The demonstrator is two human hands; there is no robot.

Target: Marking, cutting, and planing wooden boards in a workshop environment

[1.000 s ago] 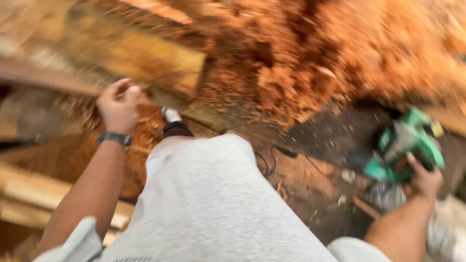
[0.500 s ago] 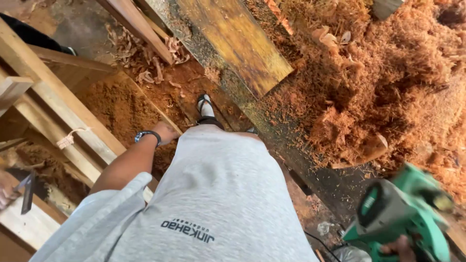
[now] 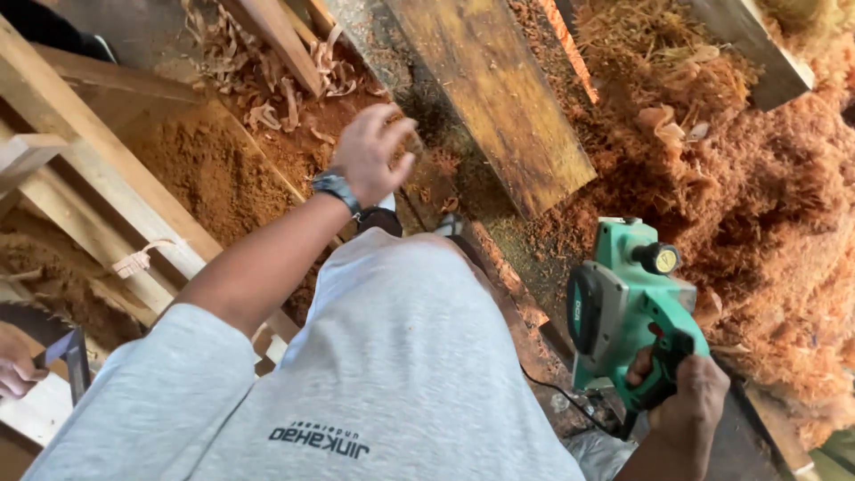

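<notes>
Head view, looking down past my grey shirt. My right hand [image 3: 684,403], near right, is clenched around the rear handle of the green power planer [image 3: 628,307]; fingers wrapped tight, thumb side toward me. The planer hangs in the air, nose pointing away from me, black knob on its far end, black cord trailing off near its base. It sits just right of my body, above a dark strip of floor.

My left hand [image 3: 372,156] is stretched out far centre, wristwatch [image 3: 336,186] on the wrist. Fingers curled loosely, nothing gripped that I can see; the fingertips hover just over the near end of the yellowish plank [image 3: 499,98], though I cannot tell whether they touch it. The plank runs from far centre toward the right.

Heaps of reddish sawdust [image 3: 766,205] cover the right side. Pale curled shavings [image 3: 276,85] lie far left. Light timber beams [image 3: 98,178] cross the left side diagonally.

At the near left edge, another person's hand [image 3: 16,365] holds a metal tool; which kind is unclear.
</notes>
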